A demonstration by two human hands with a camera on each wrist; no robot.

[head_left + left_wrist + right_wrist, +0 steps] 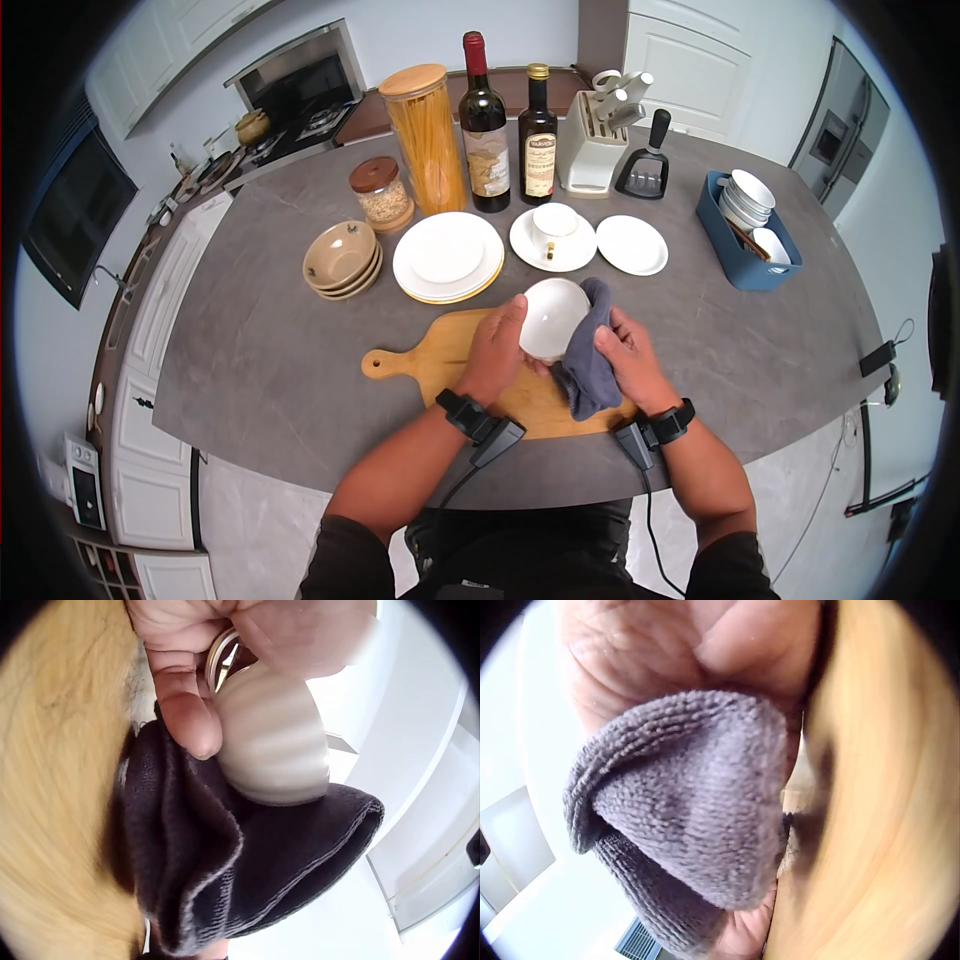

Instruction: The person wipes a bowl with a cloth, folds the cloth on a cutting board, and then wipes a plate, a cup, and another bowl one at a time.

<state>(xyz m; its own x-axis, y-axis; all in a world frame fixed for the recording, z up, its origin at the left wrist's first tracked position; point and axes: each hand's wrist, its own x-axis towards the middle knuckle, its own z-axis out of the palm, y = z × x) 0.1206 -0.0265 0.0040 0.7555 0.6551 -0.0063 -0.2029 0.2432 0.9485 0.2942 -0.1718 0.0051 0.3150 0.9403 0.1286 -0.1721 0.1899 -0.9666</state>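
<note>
Over the wooden cutting board (435, 365), my left hand (492, 352) grips a white bowl (552, 320) by its left side, thumb at the rim and fingers underneath. The bowl's opening faces up toward the head camera. My right hand (636, 362) holds a grey-purple cloth (590, 375) against the bowl's right side, thumb on top. In the left wrist view the bowl's ribbed outside (274, 739) and foot ring show, with the cloth (277, 855) folded around its far side. The cloth (697, 802) hides most of the right fingers in the right wrist view.
Behind the board stand brown bowls (340, 255), stacked white plates (448, 250), a cup on a saucer (553, 222) and a small plate (632, 246). Farther back are jars, two bottles (487, 150) and a knife block (588, 150). A blue bin (745, 262) of dishes sits right.
</note>
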